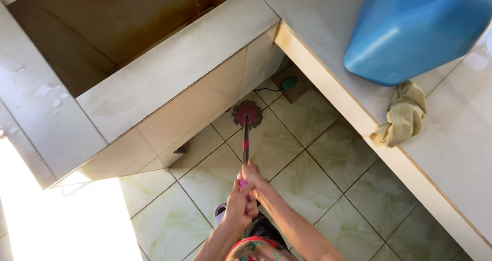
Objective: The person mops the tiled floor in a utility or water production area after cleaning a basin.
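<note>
Pale green marbled floor tiles below, tiled counters around. Both hands grip the mop handle: right hand above, left hand below, fingers clenched round it. The mop head sits on the floor by the tiled basin, contents unclear. A blue jug rests on the counter beside a crumpled cloth.

Your left hand covered most of the mop handle's upper end, and your right hand hid the stretch above it. The blue container ran off the top and right edges. The small teal object on the floor was too small to identify. Glare washed out the lower left corner.
</note>
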